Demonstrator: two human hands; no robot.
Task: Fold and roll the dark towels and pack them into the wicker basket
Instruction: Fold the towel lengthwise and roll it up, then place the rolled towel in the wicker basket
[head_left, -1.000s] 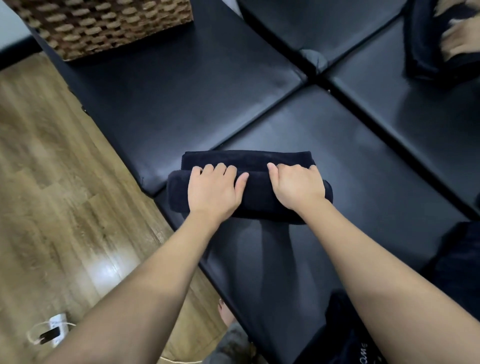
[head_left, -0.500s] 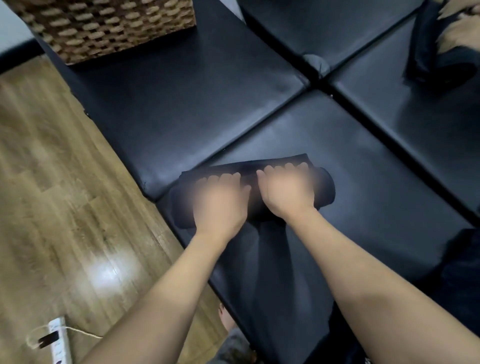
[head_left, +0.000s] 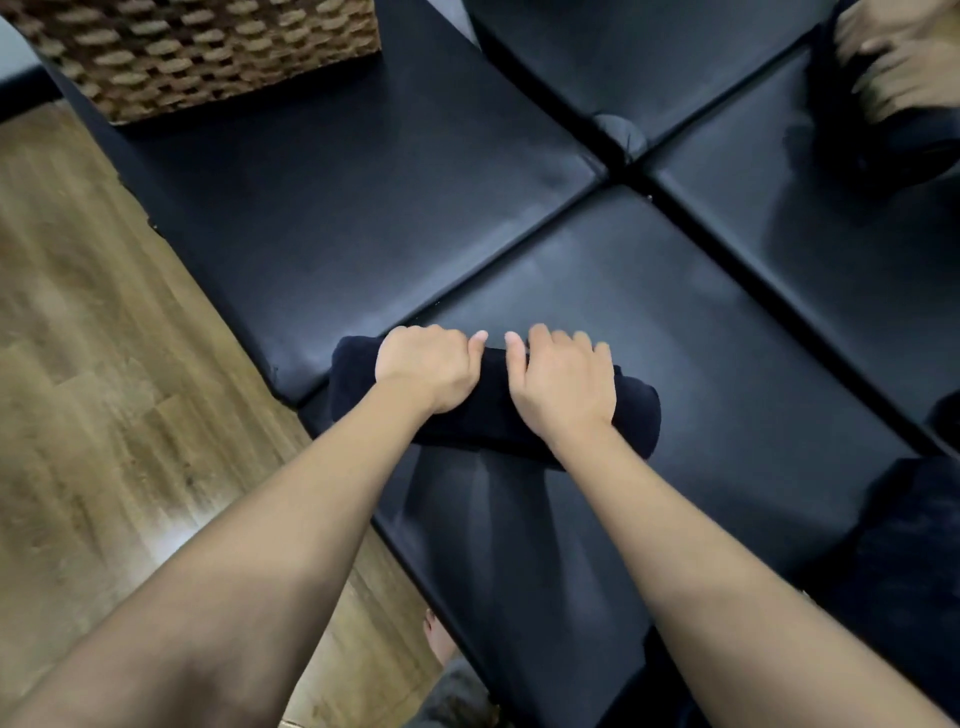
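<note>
A dark navy towel (head_left: 493, 410), rolled into a thick cylinder, lies across the near black cushion (head_left: 701, 364). My left hand (head_left: 423, 366) grips the roll's left part, fingers curled over its far side. My right hand (head_left: 563, 384) grips the right part the same way. No flat tail of towel shows beyond the roll. The wicker basket (head_left: 208, 52) stands at the top left on another cushion, well away from both hands; its inside is out of view.
Several black cushions meet at a seam (head_left: 618, 156). Wooden floor (head_left: 104, 389) runs along the left. Another person's hands (head_left: 904, 62) work on dark cloth at the top right. More dark fabric (head_left: 914, 561) lies at the right edge.
The flat strip of towel beyond the roll has been rolled up. My hands moved forward and curled over the roll, which now lies slightly slanted.
</note>
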